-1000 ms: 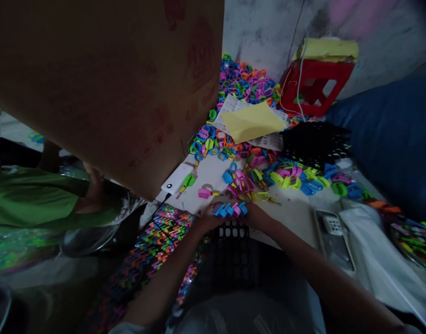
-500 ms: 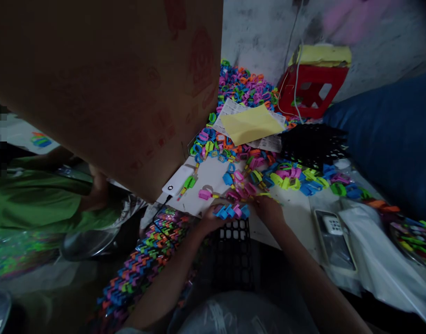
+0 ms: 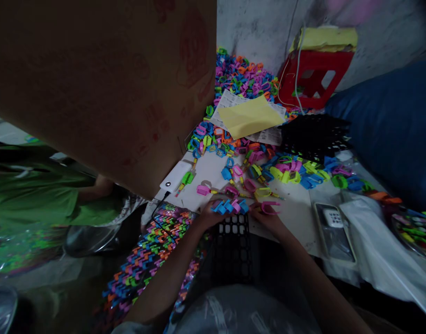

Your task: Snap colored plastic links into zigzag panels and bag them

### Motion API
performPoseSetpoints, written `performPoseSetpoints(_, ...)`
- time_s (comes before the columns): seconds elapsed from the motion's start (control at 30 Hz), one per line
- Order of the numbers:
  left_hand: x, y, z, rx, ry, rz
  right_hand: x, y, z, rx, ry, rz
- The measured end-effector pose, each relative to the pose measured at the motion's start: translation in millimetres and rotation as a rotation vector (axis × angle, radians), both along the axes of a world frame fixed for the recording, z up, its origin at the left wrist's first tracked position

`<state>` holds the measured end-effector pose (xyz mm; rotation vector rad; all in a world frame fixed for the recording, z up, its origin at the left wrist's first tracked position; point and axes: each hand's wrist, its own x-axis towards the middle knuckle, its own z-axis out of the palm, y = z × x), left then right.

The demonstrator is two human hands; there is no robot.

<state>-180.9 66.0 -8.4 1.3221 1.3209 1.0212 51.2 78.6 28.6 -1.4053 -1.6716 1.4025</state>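
Observation:
A black grid tray leans from my lap up to the table's edge. Along its top row sit several blue and pink plastic toy watches. My left hand is closed at the tray's upper left corner, beside the blue watches; its fingertips are partly hidden. At the upper right corner, my right hand pinches a pink toy watch, its strap ends pointing right. Just beyond the hands lie a yellow toy watch and loose pink ones.
A large cardboard box stands at left, with a person's green-clothed legs beyond. Behind are a toy-watch heap, yellow paper, black grid trays and a red stool. A white power bank and boxed phone flank me.
My right hand has come back from the loose pile toward the tray, now with a pink toy watch in its fingers. My left hand stays by the tray's top row.

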Motion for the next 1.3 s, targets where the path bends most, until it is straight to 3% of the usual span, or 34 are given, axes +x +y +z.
performPoseSetpoints(0.3,0,-2,6.3,-0.01,-0.013,-0.033,-3,12,8.4,0.157,-0.126,0.324)
performPoseSetpoints(0.47,-1,0,6.6,-0.014,-0.059,-0.05,-12,26,15.9,0.283,-0.097,0.503)
performPoseSetpoints(0.77,-2,8,2.5,0.077,0.015,-0.094,-10,32,21.0,0.208,-0.12,0.597)
performPoseSetpoints(0.93,-2,8,0.5,0.198,0.032,-0.076,-4,23,10.9,0.301,-0.141,0.434)
performPoseSetpoints(1.1,-3,7,-4.4,0.176,0.042,-0.061,-2,12,-2.8,0.365,-0.23,0.319)
performPoseSetpoints(1.3,-3,8,-5.7,0.128,0.084,-0.06,4,25,18.7,0.368,-0.243,0.531)
